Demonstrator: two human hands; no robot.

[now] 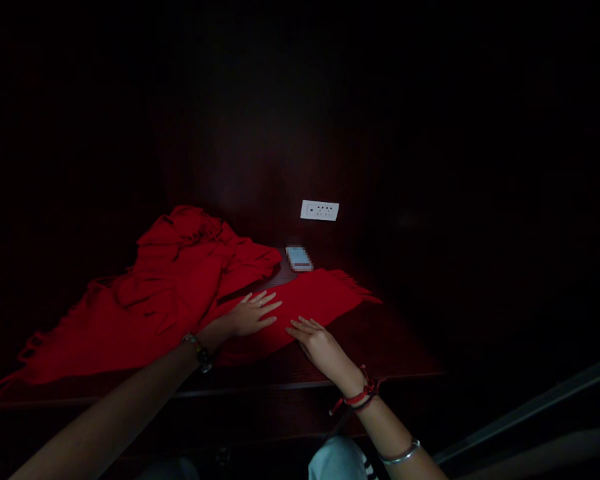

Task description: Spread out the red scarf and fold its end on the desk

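Observation:
A large red fringed scarf (175, 293) lies spread and bunched on a dark wooden table (380, 347). My left hand (253, 312) rests flat on the scarf with its fingers stretched out, a ring on one finger and a bracelet at the wrist. My right hand (315, 341) also lies flat on the scarf's right part, fingers extended, with red cords and a silver bangle on the arm. Neither hand holds anything.
A small white and red box (299, 259) lies on the table behind the scarf. A white socket plate (319, 210) sits on the dark wall behind. The table's front edge (260, 388) runs below my wrists. The surroundings are very dark.

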